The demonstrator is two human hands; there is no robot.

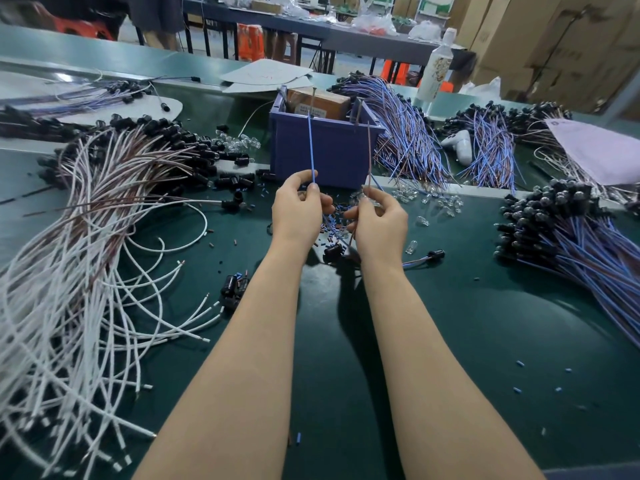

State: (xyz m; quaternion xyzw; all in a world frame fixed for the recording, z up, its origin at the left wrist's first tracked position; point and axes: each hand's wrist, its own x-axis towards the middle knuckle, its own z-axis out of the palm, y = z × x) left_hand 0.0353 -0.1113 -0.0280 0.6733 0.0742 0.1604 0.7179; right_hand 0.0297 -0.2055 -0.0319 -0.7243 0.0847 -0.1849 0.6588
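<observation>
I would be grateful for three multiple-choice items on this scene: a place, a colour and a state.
1. What is the right hand doing? A) lying flat B) pinching a brown wire C) holding a bottle
2. What colour is the wire in the left hand? A) white B) blue C) green
3. Where is the purple bin? A) behind both hands B) on the floor C) under the table
Answers: B, its fingers close on the brown wire; B, a blue wire rises from its fingertips; A, the bin stands just beyond them.

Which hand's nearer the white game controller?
Right. The right hand, pinching a brown wire, is below-left of the white game controller; the left hand, pinching a blue wire, is farther left.
</observation>
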